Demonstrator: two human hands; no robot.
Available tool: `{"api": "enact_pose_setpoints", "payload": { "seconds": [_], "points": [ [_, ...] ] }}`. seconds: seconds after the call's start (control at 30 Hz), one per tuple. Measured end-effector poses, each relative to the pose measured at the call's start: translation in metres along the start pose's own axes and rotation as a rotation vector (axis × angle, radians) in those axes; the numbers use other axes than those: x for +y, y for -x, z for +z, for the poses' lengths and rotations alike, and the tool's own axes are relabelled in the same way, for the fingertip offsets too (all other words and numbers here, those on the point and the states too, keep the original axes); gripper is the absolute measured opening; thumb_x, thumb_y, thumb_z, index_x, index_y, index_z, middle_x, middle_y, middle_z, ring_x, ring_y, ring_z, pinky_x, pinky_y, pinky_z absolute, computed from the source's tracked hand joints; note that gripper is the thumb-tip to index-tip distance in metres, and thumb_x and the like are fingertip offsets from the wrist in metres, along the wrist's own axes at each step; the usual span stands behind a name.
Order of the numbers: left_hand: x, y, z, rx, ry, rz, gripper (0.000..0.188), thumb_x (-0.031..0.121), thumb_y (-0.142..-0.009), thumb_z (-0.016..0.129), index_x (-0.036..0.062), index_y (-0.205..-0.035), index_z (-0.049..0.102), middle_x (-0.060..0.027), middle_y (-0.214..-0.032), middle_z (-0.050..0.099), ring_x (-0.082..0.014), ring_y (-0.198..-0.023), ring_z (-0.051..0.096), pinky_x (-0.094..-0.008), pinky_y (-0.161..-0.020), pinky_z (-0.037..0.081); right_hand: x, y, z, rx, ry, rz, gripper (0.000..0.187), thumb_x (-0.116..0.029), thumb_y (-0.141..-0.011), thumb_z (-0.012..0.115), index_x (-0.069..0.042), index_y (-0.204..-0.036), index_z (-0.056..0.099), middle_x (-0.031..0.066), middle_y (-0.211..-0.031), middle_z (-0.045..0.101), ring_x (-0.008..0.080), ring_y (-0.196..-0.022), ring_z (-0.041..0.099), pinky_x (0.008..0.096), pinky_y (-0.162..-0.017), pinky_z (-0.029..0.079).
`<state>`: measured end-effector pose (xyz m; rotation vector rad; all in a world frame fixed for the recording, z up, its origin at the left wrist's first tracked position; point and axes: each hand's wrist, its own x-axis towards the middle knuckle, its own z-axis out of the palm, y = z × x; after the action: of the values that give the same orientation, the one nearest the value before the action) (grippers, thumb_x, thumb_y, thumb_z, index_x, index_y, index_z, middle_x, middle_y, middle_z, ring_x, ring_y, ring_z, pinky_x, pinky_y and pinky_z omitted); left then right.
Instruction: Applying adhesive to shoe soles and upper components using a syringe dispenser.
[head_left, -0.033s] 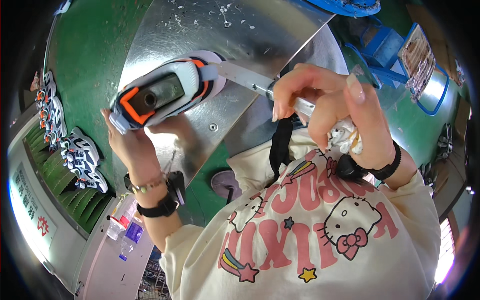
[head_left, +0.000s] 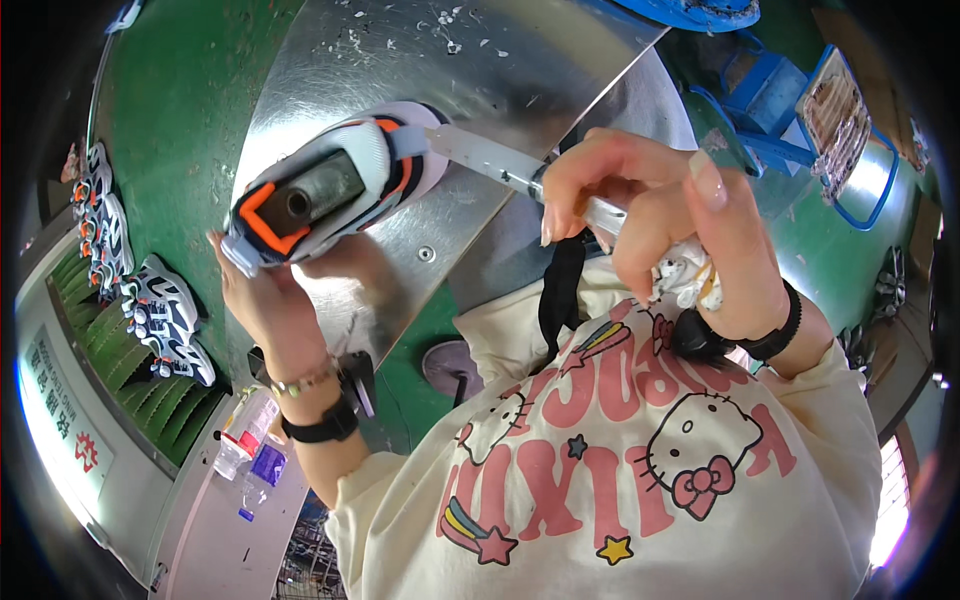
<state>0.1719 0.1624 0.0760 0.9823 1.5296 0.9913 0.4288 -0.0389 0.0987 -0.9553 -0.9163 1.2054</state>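
A white, navy and orange sports shoe (head_left: 372, 148) is held over the metal table, with a last (head_left: 330, 190) showing a round hole inside its collar. My left hand (head_left: 268, 305) grips the shoe from its near, left end; some fingers are hidden beneath it. In my right hand (head_left: 650, 205) is a syringe (head_left: 485, 157), a clear barrel pointing left. Its tip meets or overlaps the grey tab at the shoe's right end; actual contact I cannot tell. Crumpled white tissue (head_left: 688, 272) is tucked under the lower fingers of that same hand.
White scraps (head_left: 450, 45) litter the far part of the metal table (head_left: 420, 205). Several similar shoes (head_left: 170, 310) stand at the left beside a machine with green slats (head_left: 130, 370). Plastic bottles (head_left: 262, 475) lie lower left. Blue chairs (head_left: 765, 95) stand at the right.
My left hand and wrist have shifted slightly right and down, and the shoe has tilted a little with them. The syringe has moved slightly left toward the shoe.
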Motion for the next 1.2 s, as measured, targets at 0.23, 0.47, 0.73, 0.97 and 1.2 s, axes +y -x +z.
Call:
{"api": "enact_pose_setpoints", "payload": {
  "seconds": [0.23,0.47,0.73,0.97,1.2],
  "points": [
    [-0.022,0.084,-0.047,0.034,0.074,-0.137,0.034,0.029,-0.095,0.047,0.0009,-0.113,0.053,-0.0062,-0.104,0.06,-0.0149,-0.092,0.058,-0.0264,-0.074,0.048,0.008,0.001,0.007,-0.005,-0.044,0.008,0.068,-0.035,-0.098,0.014,0.0,-0.051,0.047,0.0225,-0.095,0.052,0.0265,-0.083,0.05,0.0357,-0.079,0.04],
    [-0.028,0.143,-0.068,-0.049,0.15,-0.318,0.033,0.026,-0.096,0.042,-0.002,-0.111,0.051,-0.0112,-0.108,0.059,-0.0192,-0.094,0.062,-0.031,-0.079,0.054,0.013,0.002,0.013,-0.02,-0.05,0.015,0.067,-0.034,-0.099,0.015,0.001,-0.051,0.046,0.0229,-0.096,0.052,0.0262,-0.083,0.05,0.0368,-0.083,0.04],
    [-0.038,0.153,-0.071,-0.444,0.035,-0.399,0.037,0.025,-0.097,0.036,-0.0008,-0.124,0.04,-0.0119,-0.116,0.056,-0.0248,-0.106,0.058,-0.0381,-0.082,0.054,0.012,0.006,0.013,0.012,-0.054,-0.05,0.061,-0.032,-0.1,0.019,0.0,-0.056,0.047,0.0071,-0.056,0.047,0.0223,-0.088,0.055,0.0273,-0.058,0.042],
    [-0.044,0.154,-0.051,-0.584,0.094,-0.397,0.052,0.022,-0.085,0.057,-0.0036,-0.126,0.037,-0.0137,-0.123,0.05,-0.0255,-0.114,0.052,-0.0401,-0.096,0.042,0.006,0.011,0.011,0.034,-0.063,-0.025,0.063,-0.034,-0.1,0.019,0.0,-0.056,0.048,0.0069,-0.056,0.047,0.0217,-0.09,0.055,0.0261,-0.054,0.042],
    [-0.04,0.152,-0.029,-0.611,0.227,-0.419,0.071,0.02,-0.069,0.07,-0.0052,-0.126,0.036,-0.0144,-0.118,0.053,-0.0239,-0.108,0.055,-0.0359,-0.094,0.043,-0.003,0.011,0.009,0.021,-0.063,-0.013,0.064,-0.033,-0.099,0.017,0.0,-0.055,0.049,0.0075,-0.055,0.048,0.0236,-0.09,0.054,0.0304,-0.066,0.042]
  ]
}}
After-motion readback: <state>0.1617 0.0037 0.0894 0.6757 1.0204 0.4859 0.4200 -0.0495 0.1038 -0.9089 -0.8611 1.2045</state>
